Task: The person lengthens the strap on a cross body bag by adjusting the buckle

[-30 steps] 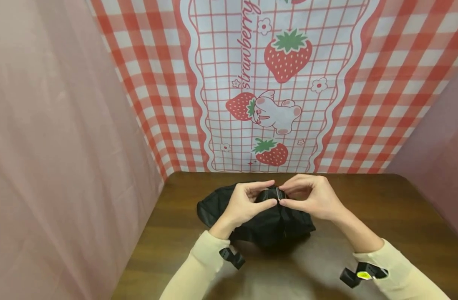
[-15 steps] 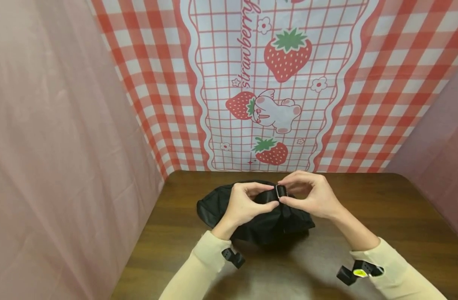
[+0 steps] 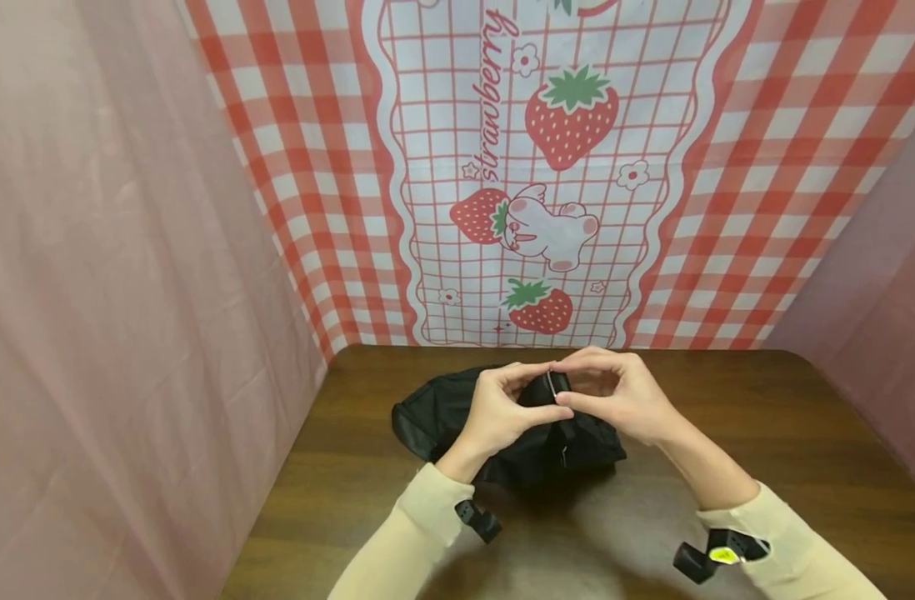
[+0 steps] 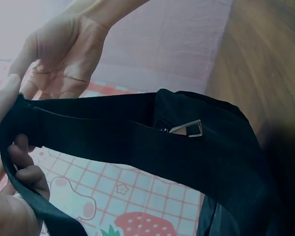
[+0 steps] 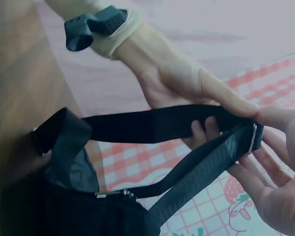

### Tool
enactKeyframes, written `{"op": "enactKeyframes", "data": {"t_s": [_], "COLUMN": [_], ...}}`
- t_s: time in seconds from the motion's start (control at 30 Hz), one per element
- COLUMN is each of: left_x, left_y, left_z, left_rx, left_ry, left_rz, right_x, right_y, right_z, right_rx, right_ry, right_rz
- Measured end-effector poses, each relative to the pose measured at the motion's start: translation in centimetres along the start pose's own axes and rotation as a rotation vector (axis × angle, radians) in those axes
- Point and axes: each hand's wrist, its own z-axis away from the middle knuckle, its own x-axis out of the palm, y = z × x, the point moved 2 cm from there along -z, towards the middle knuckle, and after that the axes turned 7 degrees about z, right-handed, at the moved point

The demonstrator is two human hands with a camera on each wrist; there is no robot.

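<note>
A black fabric bag [image 3: 442, 408] lies on the table, its wide black strap [image 4: 88, 132] raised in a loop above it. My left hand [image 3: 497, 410] grips the strap between thumb and fingers, just left of a metal-edged strap slider [image 5: 253, 138]. On the other side, my right hand [image 3: 628, 398] pinches the strap at this slider, thumb below and fingertips above. Both hands' fingertips meet around it in the head view. A silvery rectangular buckle [image 4: 194, 129] shows on the bag's side in the left wrist view. The strap's lower part is partly hidden behind the left thumb.
The brown wooden table [image 3: 742, 433] extends around the bag. A red-checked strawberry cloth [image 3: 570, 125] hangs behind it, with pink curtains [image 3: 127, 292] at the sides. Each sleeve carries a small black wrist camera [image 3: 478, 521].
My left hand has shifted a little to the right, its thumb now reaching under the right thumb. The slider has tilted, and a small metal piece shows lower on the bag.
</note>
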Motion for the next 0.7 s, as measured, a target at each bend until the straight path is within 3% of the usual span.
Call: {"op": "enactKeyframes", "data": {"t_s": [0.17,0.33,0.5,0.7], "left_x": [0.03,-0.12,0.31,0.52], "left_y": [0.00,0.34,0.36,0.18], "left_z": [-0.40,-0.80,-0.85,-0.81], "left_rx": [0.065,0.109,0.142,0.170], "left_ry": [0.011,0.038,0.069,0.081], "left_rz": [-0.035,-0.064,-0.083,-0.041], "right_x": [-0.32,-0.56,-0.54,-0.56], "right_y": [0.03,-0.11,-0.22,-0.41], "right_z": [-0.24,-0.48,-0.39,-0.33], "right_rx": [0.054,0.031,0.030,0.061], "right_ry": [-0.017,-0.023,0.030,0.074], "right_rz": [-0.122,-0.200,-0.158,-0.090]}}
